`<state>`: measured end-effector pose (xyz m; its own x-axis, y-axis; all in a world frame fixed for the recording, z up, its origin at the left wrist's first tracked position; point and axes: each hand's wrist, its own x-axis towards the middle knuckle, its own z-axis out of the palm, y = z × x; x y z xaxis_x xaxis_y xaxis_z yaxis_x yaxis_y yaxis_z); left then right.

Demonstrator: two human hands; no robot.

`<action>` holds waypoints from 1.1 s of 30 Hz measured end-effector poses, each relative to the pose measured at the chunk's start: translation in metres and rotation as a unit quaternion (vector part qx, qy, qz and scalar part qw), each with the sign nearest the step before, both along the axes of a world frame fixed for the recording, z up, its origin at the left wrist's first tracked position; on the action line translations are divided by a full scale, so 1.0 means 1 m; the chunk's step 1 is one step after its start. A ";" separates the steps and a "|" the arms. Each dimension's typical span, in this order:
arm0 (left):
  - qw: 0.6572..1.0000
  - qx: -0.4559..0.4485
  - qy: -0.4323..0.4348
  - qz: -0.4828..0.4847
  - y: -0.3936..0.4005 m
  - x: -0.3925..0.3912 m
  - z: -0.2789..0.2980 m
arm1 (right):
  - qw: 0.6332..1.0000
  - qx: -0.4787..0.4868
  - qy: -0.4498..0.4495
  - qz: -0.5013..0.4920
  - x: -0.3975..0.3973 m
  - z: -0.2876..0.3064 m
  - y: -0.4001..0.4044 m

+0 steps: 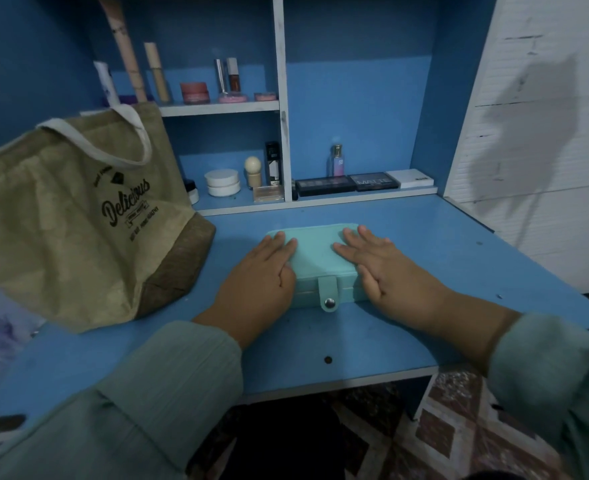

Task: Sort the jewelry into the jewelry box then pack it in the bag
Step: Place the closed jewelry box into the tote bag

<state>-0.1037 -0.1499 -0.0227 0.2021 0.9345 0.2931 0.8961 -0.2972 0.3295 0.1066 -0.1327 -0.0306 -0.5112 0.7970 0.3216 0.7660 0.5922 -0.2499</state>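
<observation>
While closed, jewelry box (315, 258) between left hand (263, 271), right hand (386, 268), flat fingers on lid

Both hands flat on closed teal jewelry box (315, 252): left hand (262, 271) on left edge, right hand (386, 268) on right. Snap tab fastened at front. Tan bag (78, 216) stands left of box on blue worktop (424, 258).

Two bare hands, the left hand (256, 271) and right hand (393, 268), emerged from long, loose sage-green sleeves (168, 393) of finely ribbed fabric, cuffs gathered at the wrists.
</observation>
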 end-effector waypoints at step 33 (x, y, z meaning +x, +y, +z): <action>0.988 -0.069 0.127 -0.064 0.002 -0.011 0.006 | 0.998 0.028 0.017 -0.050 -0.023 0.004 -0.015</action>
